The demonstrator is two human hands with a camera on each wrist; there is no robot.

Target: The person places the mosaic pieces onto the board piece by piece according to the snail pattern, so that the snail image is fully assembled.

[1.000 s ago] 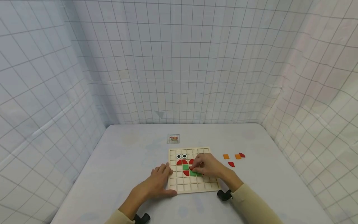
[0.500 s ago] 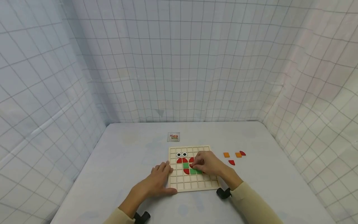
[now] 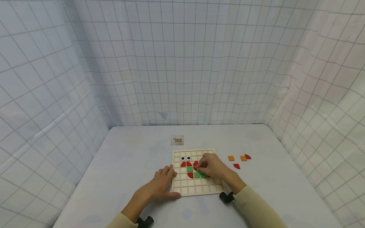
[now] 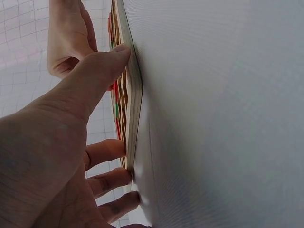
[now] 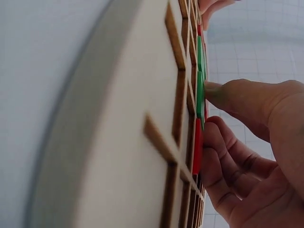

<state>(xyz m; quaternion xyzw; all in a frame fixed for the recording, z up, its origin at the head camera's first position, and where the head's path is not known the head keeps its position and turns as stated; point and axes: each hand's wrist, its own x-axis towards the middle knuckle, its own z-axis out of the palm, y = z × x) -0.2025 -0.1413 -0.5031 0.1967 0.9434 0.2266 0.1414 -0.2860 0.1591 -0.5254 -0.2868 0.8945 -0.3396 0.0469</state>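
We find the wooden board [image 3: 184, 190] flat on the white table [image 3: 134, 155], well short of the table's far edge. The left hand [image 3: 160, 186] is spread wide against it, fingers along the board's left edge and thumb at its near left corner. The right hand [image 3: 213, 167] is narrow, with thumb and forefinger pinching a red piece [image 3: 195, 168] in the middle of the board; we cannot tell whether that piece is fully seated. Green squares [image 3: 197, 175] lie in the grid beside it, and two eye pieces [image 3: 182, 158] sit nearer the board's far left corner. Off the board's right edge we note two orange squares [image 3: 231, 158] and two red quarter-rounds [image 3: 236, 166]. A picture card [image 3: 177, 140] lies beyond the board's far edge.
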